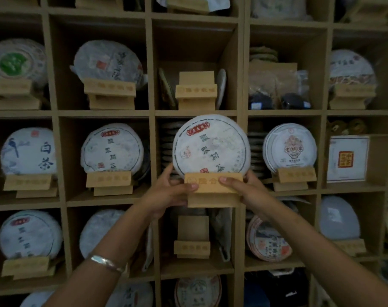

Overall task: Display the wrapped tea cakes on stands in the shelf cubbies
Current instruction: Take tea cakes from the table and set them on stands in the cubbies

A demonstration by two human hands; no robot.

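Both forearms reach in from 6 o'clock. Left hand (169,191) and right hand (244,188) each pinch an end of the wooden stand (213,189); two-sided grip likely keeps the upright tea cake (210,145) from tipping. Unit held before the centre cubby (164,142). Stacked cakes (167,149) inside may block seating; displayed cakes at 3 and 9 o'clock.

Dim, soft, edge-warped wide-angle view
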